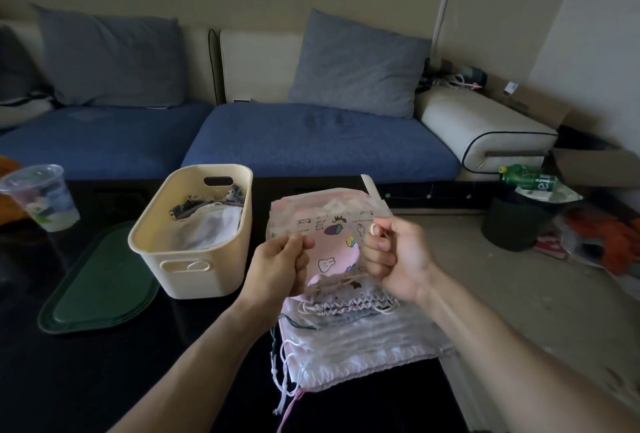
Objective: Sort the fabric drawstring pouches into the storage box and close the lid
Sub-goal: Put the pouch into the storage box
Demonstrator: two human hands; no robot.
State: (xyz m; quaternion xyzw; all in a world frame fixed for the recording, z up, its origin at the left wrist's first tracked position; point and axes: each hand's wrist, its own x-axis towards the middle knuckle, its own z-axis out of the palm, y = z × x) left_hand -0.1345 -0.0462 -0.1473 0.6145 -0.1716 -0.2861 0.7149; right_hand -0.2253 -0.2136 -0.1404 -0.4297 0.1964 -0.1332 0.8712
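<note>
My hands, left (278,264) and right (391,256), are both pinching a soft, light pink pouch (332,252); I'm judging its edges the best hold.

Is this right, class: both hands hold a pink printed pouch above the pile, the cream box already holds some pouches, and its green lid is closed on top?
Not quite. The head view shows the green lid lying flat on the table to the left of the cream box, which is open. The rest stands: the left hand and right hand hold the pink printed pouch above the pile.
</note>
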